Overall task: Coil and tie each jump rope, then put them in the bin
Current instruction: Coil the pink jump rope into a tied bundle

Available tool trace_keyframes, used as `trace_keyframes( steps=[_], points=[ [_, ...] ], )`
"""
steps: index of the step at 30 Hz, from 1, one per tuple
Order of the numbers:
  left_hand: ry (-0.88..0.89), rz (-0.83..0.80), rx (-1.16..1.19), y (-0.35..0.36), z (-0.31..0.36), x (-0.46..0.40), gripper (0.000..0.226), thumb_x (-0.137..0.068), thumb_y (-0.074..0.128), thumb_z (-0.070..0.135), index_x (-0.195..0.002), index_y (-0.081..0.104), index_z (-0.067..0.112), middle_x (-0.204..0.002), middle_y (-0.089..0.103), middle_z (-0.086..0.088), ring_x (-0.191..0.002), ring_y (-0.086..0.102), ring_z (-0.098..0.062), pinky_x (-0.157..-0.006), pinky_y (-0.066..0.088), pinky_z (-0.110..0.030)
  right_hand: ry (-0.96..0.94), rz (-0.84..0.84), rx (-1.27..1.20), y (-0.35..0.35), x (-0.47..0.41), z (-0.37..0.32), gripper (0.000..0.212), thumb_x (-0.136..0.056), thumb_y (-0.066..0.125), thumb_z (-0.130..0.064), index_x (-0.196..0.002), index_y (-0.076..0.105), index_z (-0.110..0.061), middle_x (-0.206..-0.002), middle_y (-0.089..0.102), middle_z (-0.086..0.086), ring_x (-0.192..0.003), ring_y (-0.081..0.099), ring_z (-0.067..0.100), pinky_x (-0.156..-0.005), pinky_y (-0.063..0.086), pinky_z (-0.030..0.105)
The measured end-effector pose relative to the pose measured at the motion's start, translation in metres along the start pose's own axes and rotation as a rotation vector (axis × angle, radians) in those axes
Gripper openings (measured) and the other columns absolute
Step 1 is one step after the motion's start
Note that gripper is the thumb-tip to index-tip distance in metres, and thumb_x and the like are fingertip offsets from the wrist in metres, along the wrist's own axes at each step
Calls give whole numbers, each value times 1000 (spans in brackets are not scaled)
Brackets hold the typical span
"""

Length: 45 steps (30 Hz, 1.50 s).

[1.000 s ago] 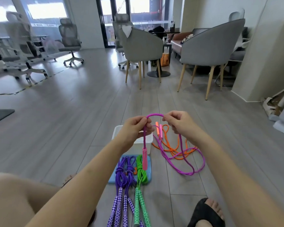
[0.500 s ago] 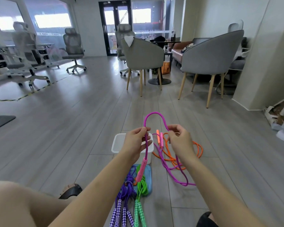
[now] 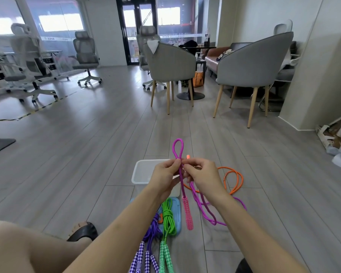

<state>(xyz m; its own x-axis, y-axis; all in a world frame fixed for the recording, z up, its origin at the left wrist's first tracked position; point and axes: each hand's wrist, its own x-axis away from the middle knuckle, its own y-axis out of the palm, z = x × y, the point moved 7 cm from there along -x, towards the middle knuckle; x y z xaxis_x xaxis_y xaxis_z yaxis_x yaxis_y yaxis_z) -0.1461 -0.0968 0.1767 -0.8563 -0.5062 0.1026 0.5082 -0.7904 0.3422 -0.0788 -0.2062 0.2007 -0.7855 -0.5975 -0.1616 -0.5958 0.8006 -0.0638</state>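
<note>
No text, label or number is legible.

Both hands, left and right, pinching magenta rope into upright loop above clear bin; pink handle dangling; tied ropes below.

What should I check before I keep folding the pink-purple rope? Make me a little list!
1. Both hands hold the rope: ok. The left hand and right hand pinch the magenta rope below its loop.
2. Handle hangs free: ok. The pink handle dangles.
3. Loose rope untangled: cannot tell. It lies beside the orange rope; their strands meet behind the right hand.
4. Bin ready: ok. The white bin is open; nothing shows in the visible part.
5. Other ropes tied: ok for the green rope and purple rope; orange not ok, loose.
</note>
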Motion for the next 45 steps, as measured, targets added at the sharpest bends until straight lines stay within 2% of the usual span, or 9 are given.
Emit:
trace_keyframes(
  steps=[5, 11, 16, 23, 25, 29, 35, 40, 45],
  points=[
    [66, 169, 82, -28, 15, -11, 24, -111, 38, 13, -104, 59, 3, -103, 72, -16, -87, 73, -23, -79, 62, -33, 50, -216, 147, 1, -3, 6, 13, -96, 67, -7, -106, 73, -12, -63, 62, -2, -51, 57, 10, -51, 46, 25],
    [95, 300, 90, -59, 32, -18, 25, -113, 30, 16, -97, 49, 11, -72, 50, -3, -55, 57, -14, -69, 53, -31, 30, -318, 292, -28, -14, 5, 12, -99, 64, -15, -93, 75, -17, -63, 58, -7, -57, 47, 6, -54, 36, 18],
    [88, 209, -5, -52, 37, -17, 22, -113, 30, 15, -100, 48, 11, -72, 46, -2, -55, 43, -13, -58, 42, -26, -65, -319, 488, -41, -17, 4, 12, -97, 64, -23, -95, 74, -28, -79, 63, 10, -74, 54, 14, -74, 49, 46],
    [24, 40, -217, -24, 21, -5, 21, -112, 34, 15, -111, 53, 5, -114, 74, -17, -90, 76, -31, -86, 61, -45, -274, -317, 635, -23, -9, -17, 11, -92, 74, -16, -98, 81, -22, -91, 59, 0, -77, 55, 4, -69, 38, 9],
    [7, 11, -228, -16, 17, -1, 22, -112, 36, 14, -115, 53, 1, -115, 74, -20, -96, 75, -38, -89, 61, -49, -298, -341, 682, -16, -6, -21, 11, -92, 75, -17, -98, 81, -25, -88, 59, -7, -77, 56, -1, -68, 37, 8],
    [6, -49, -338, -3, 12, 6, 26, -111, 42, 16, -119, 54, -5, -99, 69, -20, -73, 72, -24, -67, 61, -35, -304, -400, 633, -4, 3, -28, 19, -90, 76, -13, -97, 69, -30, -94, 69, -12, -88, 67, -3, -74, 48, 9],
    [-32, -169, -286, 15, 8, 13, 42, -106, 54, 27, -124, 51, -11, -101, 64, -26, -90, 61, -39, -97, 52, -63, -403, -337, 666, -3, 6, -36, 20, -88, 78, -17, -98, 63, -25, -87, 67, -9, -80, 67, 6, -73, 57, 25],
    [-56, -239, -319, 20, 6, 15, 33, -111, 42, 22, -126, 49, -7, -93, 63, -21, -71, 65, -27, -76, 61, -42, -498, -231, 768, -13, -1, -32, 29, -82, 82, -27, -89, 55, -35, -77, 56, -18, -69, 55, 7, -66, 53, 36],
    [-79, -267, -370, 23, 4, 17, 23, -113, 32, 19, -114, 50, 4, -74, 46, -3, -55, 38, -11, -55, 39, -25, -518, -182, 872, -27, -3, -29, 35, -79, 72, -63, -88, 57, -33, -80, 57, -15, -71, 55, 6, -61, 49, 29]
  ],
)
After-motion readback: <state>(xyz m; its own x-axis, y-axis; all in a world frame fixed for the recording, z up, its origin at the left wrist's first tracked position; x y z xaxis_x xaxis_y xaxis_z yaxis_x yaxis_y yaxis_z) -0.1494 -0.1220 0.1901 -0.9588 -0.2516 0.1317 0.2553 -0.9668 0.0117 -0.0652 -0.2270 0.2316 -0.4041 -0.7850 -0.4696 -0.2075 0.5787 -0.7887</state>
